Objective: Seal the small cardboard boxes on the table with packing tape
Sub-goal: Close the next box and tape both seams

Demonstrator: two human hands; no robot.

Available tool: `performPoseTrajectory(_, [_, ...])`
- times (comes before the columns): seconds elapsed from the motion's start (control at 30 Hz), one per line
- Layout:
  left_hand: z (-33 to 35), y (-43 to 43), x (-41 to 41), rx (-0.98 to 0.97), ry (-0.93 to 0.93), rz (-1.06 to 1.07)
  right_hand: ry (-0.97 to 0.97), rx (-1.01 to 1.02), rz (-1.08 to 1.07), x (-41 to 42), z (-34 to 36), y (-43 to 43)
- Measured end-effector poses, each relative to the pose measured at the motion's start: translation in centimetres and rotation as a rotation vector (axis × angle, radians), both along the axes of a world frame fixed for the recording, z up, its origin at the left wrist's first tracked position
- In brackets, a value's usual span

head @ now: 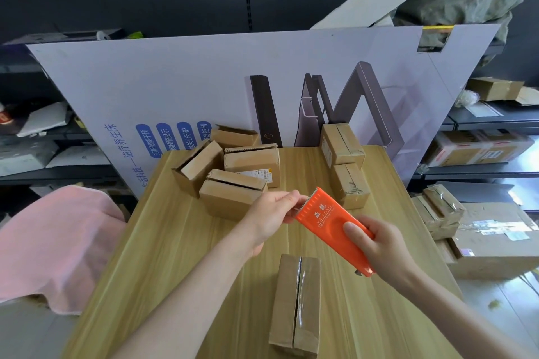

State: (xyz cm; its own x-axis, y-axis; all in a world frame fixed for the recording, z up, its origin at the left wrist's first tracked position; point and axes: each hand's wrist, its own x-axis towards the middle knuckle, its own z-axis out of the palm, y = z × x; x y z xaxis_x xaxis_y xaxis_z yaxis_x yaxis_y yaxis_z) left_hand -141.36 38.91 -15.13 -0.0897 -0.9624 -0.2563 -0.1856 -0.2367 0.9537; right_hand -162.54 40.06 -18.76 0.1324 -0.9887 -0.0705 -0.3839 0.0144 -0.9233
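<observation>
head view, taped box [296,303], unsealed boxes [230,192], dispenser [326,221]

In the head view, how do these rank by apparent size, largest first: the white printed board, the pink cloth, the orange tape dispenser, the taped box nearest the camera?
1. white printed board
2. pink cloth
3. taped box
4. orange tape dispenser
The last two look alike in size, so their order is unsure.

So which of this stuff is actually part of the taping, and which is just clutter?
Job: orange tape dispenser, gripped by right hand, pinched at its toothed edge by left hand; taped box in front; unsealed boxes behind; taped boxes at right.
Clutter: pink cloth; printed cardboard panel; cartons beside table.
</observation>
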Motion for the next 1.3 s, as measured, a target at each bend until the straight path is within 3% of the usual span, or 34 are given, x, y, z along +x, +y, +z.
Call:
performPoseTrajectory(0.3, [-0.5,0.3,0.1,-0.078,-0.051,0.070,0.041,-0.001,-0.036,-0.1,-0.3,-0.6])
performPoseTrajectory(0.53, [-1.2,0.2,-0.4,0.013,-0.025,0.015,0.090,-0.022,0.021,0.3,-0.5,-0.2])
performPoseTrajectory(0.8, [-0.8,-1.0,0.7,0.149,0.140,0.165,0.093,-0.067,0.064,0.4,-0.3,-0.7])
performPoseTrajectory(1.3, [-2.1,-2.8,0.3,0.142,0.030,0.422,0.367,-0.082,0.074,-0.1,1.0,-1.4])
